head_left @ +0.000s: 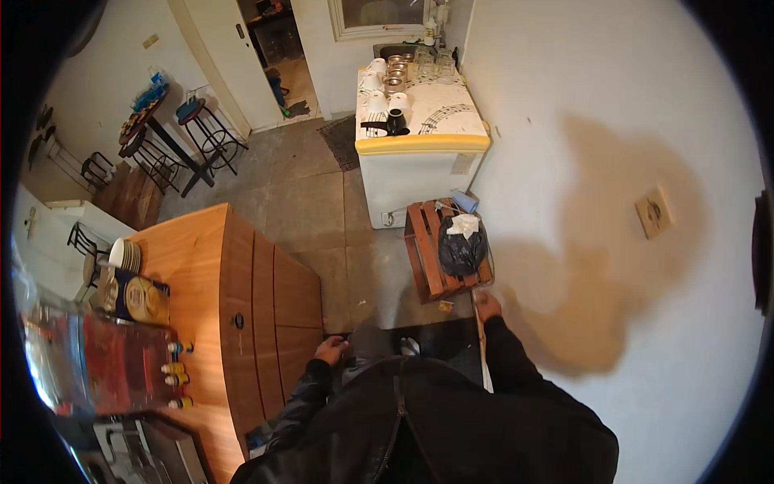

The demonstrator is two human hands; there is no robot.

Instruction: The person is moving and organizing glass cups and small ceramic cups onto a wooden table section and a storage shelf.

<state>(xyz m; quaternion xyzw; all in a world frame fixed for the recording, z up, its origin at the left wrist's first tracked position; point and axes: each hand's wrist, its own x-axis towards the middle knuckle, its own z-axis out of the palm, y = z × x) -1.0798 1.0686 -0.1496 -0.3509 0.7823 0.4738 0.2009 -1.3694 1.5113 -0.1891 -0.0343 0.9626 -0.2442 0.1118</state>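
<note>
My right hand [487, 306] is closed round the upper part of a thin, pale stick [483, 348], held upright close to the white wall. Its lower end runs down beside my dark sleeve, and I cannot make out what kind of tool it belongs to. Just beyond that hand is a slatted wooden crate [424, 256] with a black plastic bag [462, 248] on it; some crumpled white paper [463, 226] tops the bag. My left hand [330, 350] hangs beside the wooden cabinet, fingers loosely bent and apart, with nothing seen in it.
Along the right wall stands a white chest [419, 177] carrying white cups, glass jars and a small black pot [395, 122]. The wooden cabinet [211, 323] borders my left side. Farther left are a tall round table [149, 121] and bar stools [211, 133]. Grey tiled floor [310, 206] lies between.
</note>
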